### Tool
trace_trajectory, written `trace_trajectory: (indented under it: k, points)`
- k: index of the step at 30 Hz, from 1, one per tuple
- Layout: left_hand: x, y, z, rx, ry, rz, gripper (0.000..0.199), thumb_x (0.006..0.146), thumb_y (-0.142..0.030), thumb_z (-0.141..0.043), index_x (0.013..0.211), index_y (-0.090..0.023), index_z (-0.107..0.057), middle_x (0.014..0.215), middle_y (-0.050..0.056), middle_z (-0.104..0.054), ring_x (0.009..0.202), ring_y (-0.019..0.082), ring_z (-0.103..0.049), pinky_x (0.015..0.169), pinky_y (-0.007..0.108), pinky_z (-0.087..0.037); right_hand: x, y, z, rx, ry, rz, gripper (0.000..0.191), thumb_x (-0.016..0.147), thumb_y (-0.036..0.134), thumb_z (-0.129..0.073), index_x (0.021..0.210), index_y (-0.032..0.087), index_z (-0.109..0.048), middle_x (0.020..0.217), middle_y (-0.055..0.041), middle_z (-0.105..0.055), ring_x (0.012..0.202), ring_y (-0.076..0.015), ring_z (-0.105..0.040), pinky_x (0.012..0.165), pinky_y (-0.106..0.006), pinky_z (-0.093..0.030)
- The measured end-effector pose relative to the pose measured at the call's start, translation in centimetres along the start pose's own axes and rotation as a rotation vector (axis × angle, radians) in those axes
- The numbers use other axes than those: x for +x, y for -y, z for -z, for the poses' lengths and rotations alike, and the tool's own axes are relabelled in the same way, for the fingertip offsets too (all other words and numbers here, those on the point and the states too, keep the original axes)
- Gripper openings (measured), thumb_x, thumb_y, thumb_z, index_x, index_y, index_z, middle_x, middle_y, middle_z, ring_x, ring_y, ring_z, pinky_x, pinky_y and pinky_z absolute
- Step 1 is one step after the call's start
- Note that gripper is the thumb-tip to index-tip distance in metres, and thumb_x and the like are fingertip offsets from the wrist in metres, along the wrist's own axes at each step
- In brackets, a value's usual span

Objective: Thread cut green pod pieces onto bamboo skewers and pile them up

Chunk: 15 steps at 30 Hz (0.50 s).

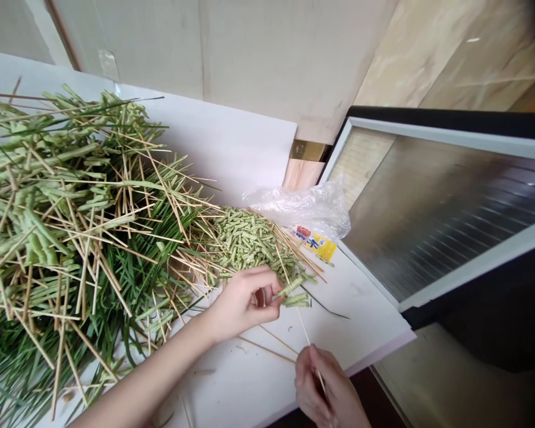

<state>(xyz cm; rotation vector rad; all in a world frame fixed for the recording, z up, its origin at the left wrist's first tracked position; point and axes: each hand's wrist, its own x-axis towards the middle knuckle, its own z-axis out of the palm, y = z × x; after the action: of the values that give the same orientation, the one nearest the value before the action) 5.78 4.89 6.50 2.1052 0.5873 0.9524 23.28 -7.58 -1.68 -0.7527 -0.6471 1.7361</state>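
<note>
Pinching cut stalks [296,300] btwn thumb + fingertips, L hand [245,300]. Gripping thin skewer [306,333] in curled R hand [323,383], nr worktop's [361,333] near R edge. Crossing stalks w/ skewer; can't tell if pierced. Open room R of stalks, bar one green blade [325,309], to worktop edge, then framed glass panel [450,202]. Far: pile of short pieces [245,238], yellow packet [318,246], clear bag [312,208]. Crowded on L w/ heap of sticks + greens [71,208].

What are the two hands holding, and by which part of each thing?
The right hand grips a thin skewer near the end closest to the person; the left hand pinches green stalk pieces by their left ends.
</note>
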Motion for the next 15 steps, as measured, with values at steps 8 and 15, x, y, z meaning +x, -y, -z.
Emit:
trace_trajectory:
  k: [8, 15]
  points:
    - [0.4, 1.2, 0.5, -0.034, 0.014, 0.051, 0.013, 0.090, -0.025, -0.065, 0.099, -0.019, -0.072, 0.095, 0.004, -0.066, 0.072, 0.012, -0.059, 0.060, 0.021, -0.045, 0.1, -0.1, -0.3, 0.363, 0.192, -0.084, 0.038, 0.094, 0.042, -0.066, 0.067, 0.017, -0.073, 0.035, 0.0117, -0.030, 0.028, -0.0004, -0.011, 0.029, -0.010, -0.021]
    - [0.6, 2.4, 1.5, -0.075, 0.032, 0.231, 0.030, 0.092, -0.044, -0.064, 0.108, -0.020, -0.069, 0.096, 0.003, -0.070, 0.072, 0.014, -0.062, 0.057, 0.022, -0.046, -0.1, 0.2, -0.3, -0.061, -0.116, 0.111, 0.048, 0.096, 0.050, -0.058, 0.067, 0.015, -0.073, 0.036, 0.0107, -0.030, 0.032, -0.0013, -0.014, 0.035, -0.015, -0.013]
